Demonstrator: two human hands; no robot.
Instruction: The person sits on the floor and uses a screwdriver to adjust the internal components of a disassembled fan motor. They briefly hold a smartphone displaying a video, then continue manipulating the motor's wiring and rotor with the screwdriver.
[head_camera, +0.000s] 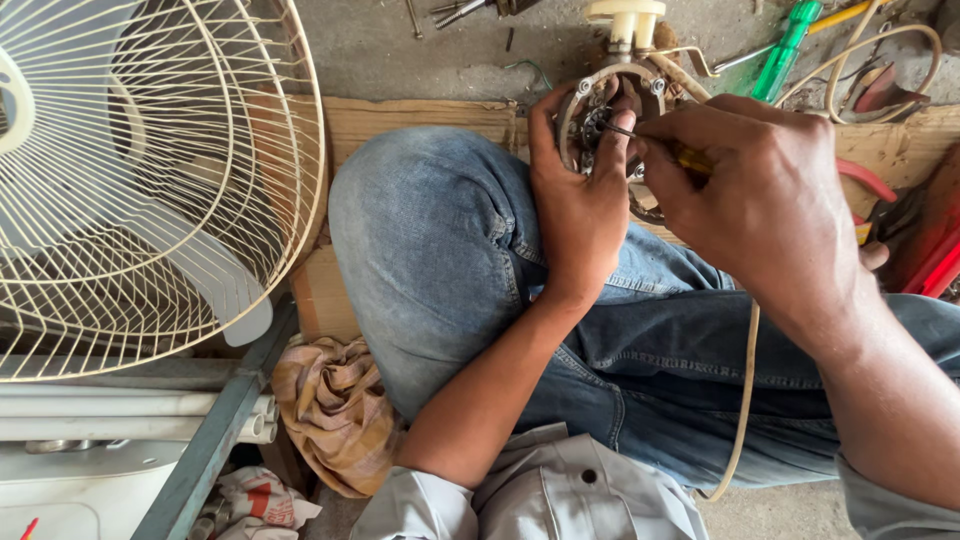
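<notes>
Up by the knee, the left hand (578, 205) wraps its fingers around the round motor (612, 120), steadying it against the jeans (440, 250). Meanwhile the right hand (765, 200) pinches a yellow-handled screwdriver (660, 145), its tip poked into the motor's centre. A fan (140, 170) stands well left.

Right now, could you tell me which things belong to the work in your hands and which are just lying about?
In hand:
left hand holding the round fan motor
right hand with the screwdriver

Lying about:
caged fan
green screwdriver
checked rag
red-handled pliers
</notes>
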